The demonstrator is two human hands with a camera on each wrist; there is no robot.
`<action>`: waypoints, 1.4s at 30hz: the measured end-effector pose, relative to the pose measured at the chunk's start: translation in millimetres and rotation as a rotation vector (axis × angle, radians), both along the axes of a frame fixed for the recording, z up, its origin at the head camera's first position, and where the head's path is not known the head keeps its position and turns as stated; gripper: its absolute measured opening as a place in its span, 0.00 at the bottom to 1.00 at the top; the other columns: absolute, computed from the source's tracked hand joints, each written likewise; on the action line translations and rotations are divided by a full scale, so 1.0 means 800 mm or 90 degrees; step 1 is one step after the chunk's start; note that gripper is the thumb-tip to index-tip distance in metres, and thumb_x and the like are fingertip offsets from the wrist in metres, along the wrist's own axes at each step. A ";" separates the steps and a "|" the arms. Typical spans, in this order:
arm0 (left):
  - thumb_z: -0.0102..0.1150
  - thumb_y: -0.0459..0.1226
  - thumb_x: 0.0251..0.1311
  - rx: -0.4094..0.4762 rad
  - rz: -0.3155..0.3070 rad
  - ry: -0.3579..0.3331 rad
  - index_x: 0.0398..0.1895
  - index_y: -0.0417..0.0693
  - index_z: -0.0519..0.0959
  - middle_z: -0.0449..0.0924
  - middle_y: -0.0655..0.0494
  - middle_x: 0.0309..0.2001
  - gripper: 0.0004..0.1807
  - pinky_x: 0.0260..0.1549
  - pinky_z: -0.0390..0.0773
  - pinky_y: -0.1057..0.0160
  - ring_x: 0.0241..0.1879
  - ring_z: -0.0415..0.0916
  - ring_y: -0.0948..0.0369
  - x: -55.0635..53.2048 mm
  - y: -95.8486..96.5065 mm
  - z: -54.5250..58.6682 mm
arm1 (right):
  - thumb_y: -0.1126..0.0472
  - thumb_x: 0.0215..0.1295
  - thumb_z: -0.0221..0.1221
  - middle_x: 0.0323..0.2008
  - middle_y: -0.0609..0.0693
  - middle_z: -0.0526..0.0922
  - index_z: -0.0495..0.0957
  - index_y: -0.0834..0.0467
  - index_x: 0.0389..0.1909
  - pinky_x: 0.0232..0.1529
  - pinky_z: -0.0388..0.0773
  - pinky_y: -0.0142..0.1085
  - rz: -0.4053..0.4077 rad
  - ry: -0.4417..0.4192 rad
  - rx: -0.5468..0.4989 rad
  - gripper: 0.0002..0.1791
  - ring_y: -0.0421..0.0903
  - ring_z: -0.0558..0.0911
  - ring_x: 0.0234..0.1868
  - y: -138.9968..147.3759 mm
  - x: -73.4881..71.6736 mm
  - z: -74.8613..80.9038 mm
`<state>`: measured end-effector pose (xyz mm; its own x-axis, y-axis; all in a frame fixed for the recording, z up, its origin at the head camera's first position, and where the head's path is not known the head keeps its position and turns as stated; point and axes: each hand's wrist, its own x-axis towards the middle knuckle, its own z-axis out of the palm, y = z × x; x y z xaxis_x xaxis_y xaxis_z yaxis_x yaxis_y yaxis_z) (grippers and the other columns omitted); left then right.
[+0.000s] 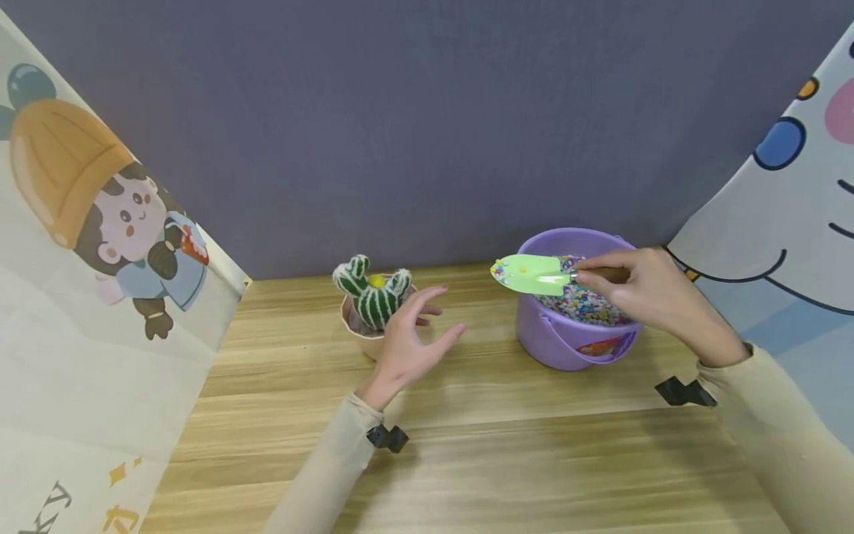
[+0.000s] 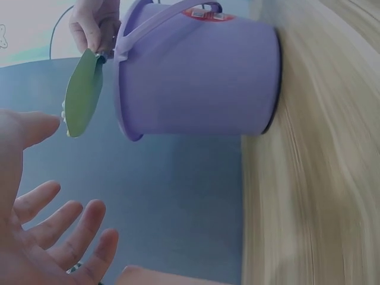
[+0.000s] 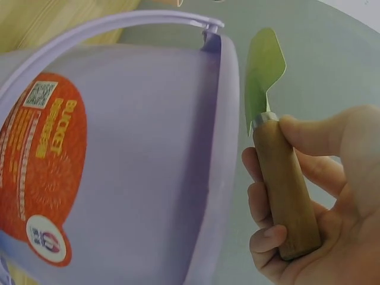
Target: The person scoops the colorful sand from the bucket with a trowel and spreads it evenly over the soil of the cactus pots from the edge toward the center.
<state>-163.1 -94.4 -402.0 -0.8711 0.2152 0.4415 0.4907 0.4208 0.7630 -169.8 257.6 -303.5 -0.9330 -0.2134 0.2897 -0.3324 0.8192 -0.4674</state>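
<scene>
One trowel [image 1: 532, 274], with a green, leaf-shaped blade and a cylindrical wooden handle [image 3: 284, 187], is held in the grip of the right hand [image 1: 646, 288], over the rim of one purple plastic bucket [image 1: 548, 341] of multicoloured granules [image 1: 583, 305]; long axis left to right, tip leftward. The left hand [image 1: 409, 340], its grip wide, is near one white-striped cactus [image 1: 376, 306] in one faceted pot [image 1: 369, 345] on the wood-grained tabletop [image 1: 480, 467].
</scene>
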 end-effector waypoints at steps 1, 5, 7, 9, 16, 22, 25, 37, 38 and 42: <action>0.76 0.44 0.61 0.001 0.000 0.004 0.70 0.51 0.78 0.81 0.50 0.66 0.33 0.52 0.88 0.49 0.54 0.86 0.51 0.001 -0.002 0.000 | 0.48 0.73 0.68 0.41 0.50 0.95 0.91 0.54 0.52 0.37 0.77 0.24 -0.001 0.004 0.008 0.17 0.45 0.89 0.40 -0.001 0.000 0.000; 0.76 0.43 0.61 0.005 0.003 0.017 0.68 0.51 0.79 0.83 0.51 0.64 0.32 0.52 0.88 0.53 0.53 0.86 0.52 0.006 -0.010 0.002 | 0.46 0.72 0.68 0.41 0.49 0.95 0.92 0.52 0.52 0.36 0.78 0.27 -0.007 -0.002 0.010 0.17 0.48 0.90 0.42 -0.007 0.001 -0.001; 0.76 0.42 0.61 0.008 0.006 0.022 0.68 0.51 0.79 0.83 0.50 0.64 0.31 0.52 0.88 0.53 0.52 0.86 0.53 0.008 -0.015 0.002 | 0.47 0.72 0.68 0.41 0.49 0.95 0.92 0.52 0.52 0.36 0.78 0.26 -0.002 -0.006 0.001 0.17 0.47 0.91 0.42 -0.010 0.001 -0.002; 0.77 0.41 0.60 0.012 0.013 0.027 0.67 0.50 0.80 0.84 0.50 0.63 0.31 0.52 0.87 0.54 0.51 0.86 0.54 0.009 -0.020 0.002 | 0.49 0.72 0.69 0.41 0.49 0.95 0.91 0.53 0.52 0.35 0.77 0.24 0.002 -0.015 -0.015 0.16 0.42 0.90 0.40 -0.013 0.001 -0.004; 0.78 0.39 0.59 0.016 0.042 0.040 0.62 0.48 0.83 0.88 0.49 0.56 0.27 0.51 0.87 0.47 0.49 0.87 0.53 0.014 -0.041 0.001 | 0.52 0.70 0.70 0.38 0.49 0.95 0.92 0.54 0.49 0.34 0.76 0.23 0.027 0.016 -0.027 0.13 0.25 0.84 0.34 -0.021 0.002 -0.009; 0.77 0.37 0.60 0.022 0.048 0.035 0.59 0.40 0.84 0.88 0.42 0.51 0.24 0.52 0.86 0.41 0.49 0.85 0.45 0.018 -0.061 0.000 | 0.54 0.69 0.70 0.37 0.49 0.95 0.93 0.54 0.48 0.31 0.78 0.23 0.045 0.033 -0.029 0.12 0.28 0.87 0.33 -0.029 0.004 -0.008; 0.77 0.35 0.60 0.026 0.053 0.041 0.58 0.38 0.84 0.88 0.39 0.52 0.23 0.50 0.86 0.40 0.48 0.85 0.43 0.019 -0.071 -0.003 | 0.55 0.70 0.69 0.38 0.50 0.95 0.92 0.56 0.49 0.32 0.80 0.24 0.058 0.022 -0.034 0.12 0.37 0.91 0.34 -0.034 0.004 -0.009; 0.75 0.32 0.61 0.038 0.117 0.066 0.54 0.41 0.86 0.89 0.43 0.44 0.18 0.47 0.88 0.45 0.43 0.86 0.46 0.022 -0.104 -0.013 | 0.54 0.72 0.69 0.40 0.48 0.95 0.92 0.54 0.49 0.39 0.83 0.29 0.075 0.011 -0.031 0.12 0.48 0.93 0.41 -0.050 0.004 -0.016; 0.75 0.31 0.60 0.040 0.126 0.077 0.53 0.41 0.86 0.89 0.43 0.43 0.17 0.46 0.88 0.45 0.42 0.86 0.47 0.021 -0.107 -0.015 | 0.54 0.72 0.68 0.41 0.47 0.95 0.92 0.53 0.50 0.41 0.84 0.31 0.076 0.008 -0.029 0.12 0.48 0.93 0.42 -0.053 0.003 -0.015; 0.75 0.30 0.60 0.059 0.162 0.104 0.48 0.41 0.87 0.90 0.45 0.41 0.13 0.44 0.88 0.47 0.40 0.85 0.49 0.019 -0.121 -0.023 | 0.53 0.73 0.67 0.42 0.44 0.95 0.92 0.51 0.51 0.50 0.85 0.46 0.084 -0.001 -0.023 0.11 0.51 0.91 0.49 -0.064 0.002 -0.012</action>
